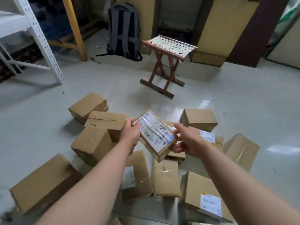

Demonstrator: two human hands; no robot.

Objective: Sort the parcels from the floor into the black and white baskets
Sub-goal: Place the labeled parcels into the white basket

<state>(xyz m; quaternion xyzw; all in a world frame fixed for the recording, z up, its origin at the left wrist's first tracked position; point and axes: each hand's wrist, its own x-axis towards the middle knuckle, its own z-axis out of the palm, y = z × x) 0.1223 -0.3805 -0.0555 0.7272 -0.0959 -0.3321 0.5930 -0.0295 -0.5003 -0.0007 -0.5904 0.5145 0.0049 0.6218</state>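
A person's left hand (130,135) and right hand (186,140) grip opposite ends of a small labelled parcel (156,134), held above cardboard parcels (93,144) in front of a folding stool (165,62); reading the label first should settle the basket.

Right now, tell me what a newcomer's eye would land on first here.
First, the small labelled parcel held up at centre, the left hand and right hand gripping its two ends. Around and below it, brown cardboard parcels lie scattered on the pale tiled floor. Behind them stands a wooden folding stool, with a grey backpack upright farther back.
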